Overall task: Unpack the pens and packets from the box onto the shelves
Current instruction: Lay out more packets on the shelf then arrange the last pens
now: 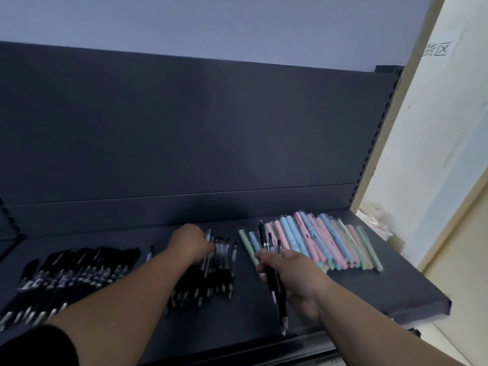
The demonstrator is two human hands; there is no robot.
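Note:
On the dark shelf [369, 291] lie three groups of pens. A big pile of black pens [66, 276] fills the left. A smaller row of black pens [216, 273] lies in the middle, and my left hand [191, 243] reaches over its far end, fingers curled at one pen there. My right hand [293, 278] grips a few black pens [274, 286] that point away from me and stick out below my palm. Pastel pens in clear packets [322, 241], pink, blue and green, are spread on the right. The box is out of view.
A single pen [149, 254] lies alone between the two black groups. The shelf's dark back panel [184, 128] rises behind, with a slotted upright [375, 143] at its right edge. A pale wall and bagged goods [380, 217] stand to the right.

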